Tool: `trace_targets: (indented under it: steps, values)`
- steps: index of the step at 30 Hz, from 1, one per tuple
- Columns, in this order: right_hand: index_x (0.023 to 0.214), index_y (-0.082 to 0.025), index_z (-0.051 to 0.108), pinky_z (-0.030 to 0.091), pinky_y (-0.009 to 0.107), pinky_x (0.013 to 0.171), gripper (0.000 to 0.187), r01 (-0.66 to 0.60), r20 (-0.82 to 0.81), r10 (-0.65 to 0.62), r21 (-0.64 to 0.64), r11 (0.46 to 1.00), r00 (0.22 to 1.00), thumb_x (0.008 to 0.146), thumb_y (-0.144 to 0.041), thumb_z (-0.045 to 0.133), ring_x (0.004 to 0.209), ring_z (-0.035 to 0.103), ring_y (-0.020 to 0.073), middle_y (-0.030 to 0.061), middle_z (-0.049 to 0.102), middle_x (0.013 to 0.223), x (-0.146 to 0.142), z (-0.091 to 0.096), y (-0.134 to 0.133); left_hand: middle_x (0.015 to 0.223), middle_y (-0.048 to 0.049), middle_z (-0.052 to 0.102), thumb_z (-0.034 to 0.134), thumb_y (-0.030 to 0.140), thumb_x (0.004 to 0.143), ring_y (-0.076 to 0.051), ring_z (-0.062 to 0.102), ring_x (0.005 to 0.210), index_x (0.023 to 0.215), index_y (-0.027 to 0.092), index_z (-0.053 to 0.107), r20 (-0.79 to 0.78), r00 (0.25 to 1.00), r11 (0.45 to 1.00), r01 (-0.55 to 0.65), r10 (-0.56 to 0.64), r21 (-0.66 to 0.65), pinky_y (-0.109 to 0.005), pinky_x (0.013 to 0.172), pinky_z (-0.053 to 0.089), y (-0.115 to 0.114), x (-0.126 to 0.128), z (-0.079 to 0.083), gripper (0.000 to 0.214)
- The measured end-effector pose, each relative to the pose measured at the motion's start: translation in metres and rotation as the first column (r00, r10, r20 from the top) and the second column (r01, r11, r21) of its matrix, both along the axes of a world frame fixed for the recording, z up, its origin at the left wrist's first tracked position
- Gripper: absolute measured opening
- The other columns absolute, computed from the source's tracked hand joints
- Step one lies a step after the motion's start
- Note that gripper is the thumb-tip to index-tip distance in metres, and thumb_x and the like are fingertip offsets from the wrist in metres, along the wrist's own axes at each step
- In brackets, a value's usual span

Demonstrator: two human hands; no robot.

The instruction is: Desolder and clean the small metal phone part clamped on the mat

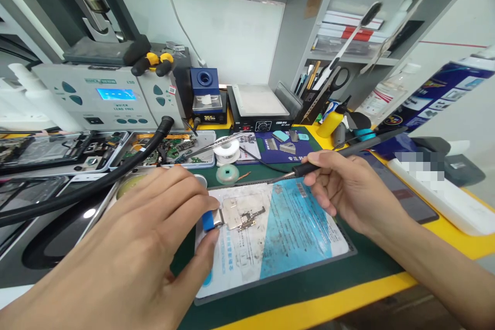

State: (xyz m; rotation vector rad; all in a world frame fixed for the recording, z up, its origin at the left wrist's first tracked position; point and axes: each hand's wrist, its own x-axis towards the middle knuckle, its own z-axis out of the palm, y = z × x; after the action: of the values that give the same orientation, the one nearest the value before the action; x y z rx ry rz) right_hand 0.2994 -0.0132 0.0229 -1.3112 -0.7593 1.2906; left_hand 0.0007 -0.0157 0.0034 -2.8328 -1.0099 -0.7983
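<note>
Soldering iron (303,169) in our right grip (340,180): we have the fingers closed around its black handle, with the metal tip pointing left over the far side of a printed sheet (297,216). We cannot tell whether the tip touches anything. Our left grip (154,227) pinches a blue-and-silver piece (209,220) between thumb and fingers, above the left side of that sheet. Just to the right of its silver end lies a small circuit board (249,218); we cannot tell whether the two meet.

Beneath the sheet we see a green mat (332,281), spread over the yellow table (436,245) and stopping short of its near edge. Beyond our hands, toward the table's far edge, sit a white spool (227,149) and, just in front of it, a green spool (227,174). Left of these we have a tray (174,147) of circuit boards, with tweezers (228,139) lying across its right end.

Farther out, along the table's far edge, stand a grey station (112,94) near the left corner, a small unit with a lit display (209,117) and a flat-topped plate (263,100). Toward the right edge we see a yellow bottle (330,121) and a white box (456,206).
</note>
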Motion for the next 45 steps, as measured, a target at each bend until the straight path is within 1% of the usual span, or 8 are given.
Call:
trace_targets:
  steps: [17,20,22,25,29,36,39,45]
  values:
    - [0.054,-0.014,0.074,0.038,0.016,0.023,0.041,-0.028,0.058,0.031,-0.042,0.999,0.998,0.081,-0.042,0.088,0.028,0.051,0.0089,0.0052,0.070,0.050,0.000,0.001,0.003,0.117,-0.0044,0.066,0.066,0.030,0.091,-0.027,0.059,0.110,0.120,0.030,0.064,-0.018,1.000,1.000,0.007,-0.007,0.009,-0.053,0.097,0.048,0.000,-0.005,-0.004,0.029]
    - [0.060,-0.014,0.075,0.041,0.017,0.025,0.037,-0.051,0.078,0.049,0.033,0.998,0.996,0.078,-0.042,0.092,0.031,0.056,0.0107,0.0055,0.073,0.056,-0.001,-0.001,0.000,0.117,-0.0050,0.067,0.065,0.028,0.091,-0.028,0.060,0.110,0.120,0.029,0.063,-0.020,1.000,1.000,-0.002,0.002,0.018,-0.054,0.098,0.049,0.000,-0.005,-0.005,0.029]
    - [0.075,-0.016,0.079,0.045,0.019,0.028,0.026,-0.076,0.146,0.054,0.148,0.986,0.988,0.080,-0.038,0.091,0.036,0.062,0.0136,0.0042,0.076,0.060,-0.002,-0.004,-0.005,0.116,-0.0054,0.067,0.066,0.027,0.091,-0.027,0.061,0.109,0.120,0.029,0.063,-0.028,1.000,1.000,-0.004,0.005,0.018,-0.054,0.096,0.051,0.000,-0.004,-0.005,0.029]
    - [0.095,-0.019,0.081,0.053,0.021,0.037,0.014,-0.159,0.360,0.048,0.285,0.945,0.932,0.089,-0.031,0.084,0.042,0.066,0.0150,0.0010,0.076,0.060,-0.004,-0.007,-0.013,0.113,-0.0052,0.068,0.062,0.033,0.092,-0.028,0.062,0.105,0.116,0.033,0.066,0.017,1.000,1.000,-0.026,0.026,-0.015,-0.054,0.087,0.055,0.000,-0.002,-0.003,0.025]
    - [0.096,-0.019,0.083,0.054,0.020,0.041,0.011,-0.232,0.585,0.014,0.299,0.926,0.811,0.093,-0.029,0.080,0.041,0.064,0.0126,-0.0009,0.073,0.054,-0.007,-0.007,-0.020,0.107,-0.0063,0.069,0.062,0.030,0.093,-0.028,0.063,0.102,0.114,0.030,0.066,0.003,1.000,1.000,-0.015,0.015,-0.016,-0.055,0.085,0.056,-0.001,0.000,0.001,0.021]
    - [0.094,-0.020,0.085,0.050,0.021,0.041,0.012,-0.229,0.699,-0.049,0.299,0.926,0.713,0.092,-0.030,0.079,0.042,0.061,0.0122,-0.0014,0.072,0.054,-0.016,-0.004,-0.023,0.105,-0.0042,0.069,0.060,0.033,0.094,-0.027,0.062,0.105,0.112,0.030,0.067,0.047,0.999,1.000,-0.003,0.003,-0.017,-0.056,0.096,0.051,0.001,-0.001,-0.001,0.020]
    - [0.091,-0.021,0.084,0.049,0.023,0.042,0.009,-0.201,0.711,-0.085,0.308,0.930,0.698,0.091,-0.028,0.079,0.043,0.061,0.0129,-0.0017,0.071,0.054,-0.021,-0.002,-0.027,0.109,-0.0049,0.068,0.062,0.028,0.095,-0.026,0.060,0.109,0.115,0.026,0.066,-0.013,1.000,1.000,0.015,-0.016,-0.016,-0.052,0.100,0.047,0.000,-0.002,0.001,0.021]
    - [0.088,-0.024,0.084,0.049,0.026,0.041,0.008,-0.224,0.719,-0.102,0.344,0.912,0.688,0.091,-0.029,0.079,0.042,0.060,0.0140,-0.0020,0.070,0.054,-0.020,-0.003,-0.027,0.108,-0.0038,0.066,0.061,0.028,0.096,-0.024,0.058,0.108,0.114,0.025,0.066,0.007,1.000,0.999,0.027,-0.027,-0.030,-0.046,0.102,0.042,-0.001,-0.002,0.003,0.018]
